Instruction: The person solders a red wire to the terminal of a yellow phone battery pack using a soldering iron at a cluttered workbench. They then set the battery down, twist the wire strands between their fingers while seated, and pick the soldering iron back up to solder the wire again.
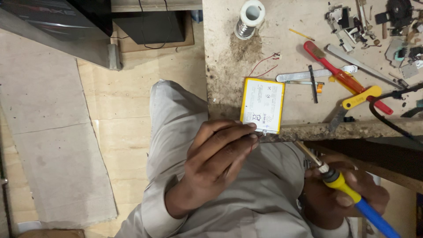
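Note:
My left hand (pixel 216 163) pinches the near edge of a flat white battery pack with a yellow border (pixel 263 103), which lies at the front edge of the workbench (pixel 229 57). Thin red wires (pixel 264 66) run from the pack's far side. My right hand (pixel 348 194) grips a soldering iron with a blue and yellow handle (pixel 357 200). Its metal tip (pixel 302 149) points up and left, close to the pack's near right corner beside my left fingertips.
A solder spool (pixel 249 17) stands at the bench's back. A red screwdriver (pixel 341 75), tweezers (pixel 308 76), a yellow-handled tool (pixel 359 98), a black cable (pixel 387 119) and several small parts (pixel 370 22) lie to the right. Cardboard (pixel 57 145) covers the floor at left.

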### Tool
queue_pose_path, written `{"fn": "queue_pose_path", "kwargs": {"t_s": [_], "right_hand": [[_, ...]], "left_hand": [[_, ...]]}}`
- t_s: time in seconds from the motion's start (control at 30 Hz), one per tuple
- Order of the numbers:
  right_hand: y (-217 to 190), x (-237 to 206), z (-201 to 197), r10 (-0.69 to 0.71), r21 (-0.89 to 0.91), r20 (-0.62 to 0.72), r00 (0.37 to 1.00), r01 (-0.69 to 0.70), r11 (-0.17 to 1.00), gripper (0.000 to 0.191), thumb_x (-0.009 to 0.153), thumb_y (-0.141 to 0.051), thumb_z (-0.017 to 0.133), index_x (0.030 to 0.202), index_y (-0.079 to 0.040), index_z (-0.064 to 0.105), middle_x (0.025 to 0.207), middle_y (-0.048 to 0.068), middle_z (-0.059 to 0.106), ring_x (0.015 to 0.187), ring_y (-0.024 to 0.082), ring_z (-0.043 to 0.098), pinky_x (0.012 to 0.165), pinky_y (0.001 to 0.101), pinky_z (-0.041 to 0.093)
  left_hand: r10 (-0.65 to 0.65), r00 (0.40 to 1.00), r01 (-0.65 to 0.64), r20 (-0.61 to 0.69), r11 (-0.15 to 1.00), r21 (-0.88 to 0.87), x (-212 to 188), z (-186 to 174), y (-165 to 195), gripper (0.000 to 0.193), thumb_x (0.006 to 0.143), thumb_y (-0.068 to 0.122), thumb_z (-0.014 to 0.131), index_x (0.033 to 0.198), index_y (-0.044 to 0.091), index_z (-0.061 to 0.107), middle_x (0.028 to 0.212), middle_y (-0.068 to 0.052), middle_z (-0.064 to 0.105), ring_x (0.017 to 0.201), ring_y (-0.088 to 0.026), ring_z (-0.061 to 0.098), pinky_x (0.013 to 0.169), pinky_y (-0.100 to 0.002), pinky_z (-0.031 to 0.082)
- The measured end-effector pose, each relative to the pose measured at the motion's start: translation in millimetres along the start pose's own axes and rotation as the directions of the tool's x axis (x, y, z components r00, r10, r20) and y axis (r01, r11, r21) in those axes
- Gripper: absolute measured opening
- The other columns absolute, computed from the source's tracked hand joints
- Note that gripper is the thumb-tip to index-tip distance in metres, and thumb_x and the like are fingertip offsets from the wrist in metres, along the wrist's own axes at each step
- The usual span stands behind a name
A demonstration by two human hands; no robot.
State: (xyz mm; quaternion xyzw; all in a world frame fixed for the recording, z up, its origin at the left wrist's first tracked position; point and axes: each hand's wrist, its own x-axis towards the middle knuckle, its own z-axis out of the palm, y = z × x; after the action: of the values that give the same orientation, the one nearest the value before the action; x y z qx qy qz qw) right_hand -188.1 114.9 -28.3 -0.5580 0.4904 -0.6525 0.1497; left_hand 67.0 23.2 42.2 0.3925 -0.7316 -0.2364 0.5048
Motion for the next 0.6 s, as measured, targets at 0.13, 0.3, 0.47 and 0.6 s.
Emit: {"fn": "queue_pose_path", "kwargs": {"t_s": [0.13, 0.3, 0.47, 0.6], "right_hand": [[10, -4, 11, -0.086, -0.068, -0.103, 0.991, 0.079, 0.995, 0.040, 0.109, -0.041, 0.053, 0.115, -0.003, 0.044, 0.077, 0.015, 0.059, 0.059, 0.024, 0.068, 0.063, 0.0361, 0.060], [8, 8, 0, 0.045, 0.085, -0.095, 0.994, -0.037, 0.996, 0.037, 0.113, -0.035, 0.060, 0.122, -0.002, 0.045, 0.085, 0.022, 0.065, 0.069, 0.028, 0.071, 0.071, 0.0400, 0.065], [0, 26, 8, 0.116, 0.160, -0.077, 0.990, -0.103, 0.982, 0.035, 0.113, -0.027, 0.068, 0.123, 0.001, 0.050, 0.095, 0.028, 0.067, 0.077, 0.030, 0.073, 0.073, 0.0392, 0.065], [7, 45, 26, -0.013, 0.067, -0.080, 0.997, 0.019, 0.998, 0.035, 0.112, -0.023, 0.071, 0.127, 0.004, 0.056, 0.100, 0.026, 0.070, 0.083, 0.026, 0.074, 0.077, 0.0329, 0.063]], "left_hand": [[-0.007, 1.000, 0.008, 0.009, 1.000, -0.022, 0, -1, 0, 0.027, 0.084, -0.004, 0.086, 0.108, 0.001, 0.074, 0.116, -0.008, 0.072, 0.108, -0.026, 0.067, 0.091, -0.034, 0.059], [-0.020, 1.000, 0.020, 0.008, 0.999, -0.045, 0, -1, -1, 0.027, 0.084, -0.004, 0.086, 0.108, 0.000, 0.074, 0.115, -0.007, 0.072, 0.107, -0.025, 0.067, 0.090, -0.033, 0.059], [-0.021, 1.000, 0.021, -0.002, 0.999, -0.033, 0, 0, -1, 0.026, 0.085, -0.002, 0.087, 0.107, 0.001, 0.074, 0.115, -0.007, 0.072, 0.107, -0.025, 0.067, 0.090, -0.033, 0.059], [-0.020, 1.000, 0.020, -0.005, 0.999, -0.024, 0, 1, -1, 0.026, 0.085, -0.002, 0.087, 0.108, 0.002, 0.074, 0.114, -0.007, 0.073, 0.107, -0.025, 0.068, 0.092, -0.033, 0.059]]}}
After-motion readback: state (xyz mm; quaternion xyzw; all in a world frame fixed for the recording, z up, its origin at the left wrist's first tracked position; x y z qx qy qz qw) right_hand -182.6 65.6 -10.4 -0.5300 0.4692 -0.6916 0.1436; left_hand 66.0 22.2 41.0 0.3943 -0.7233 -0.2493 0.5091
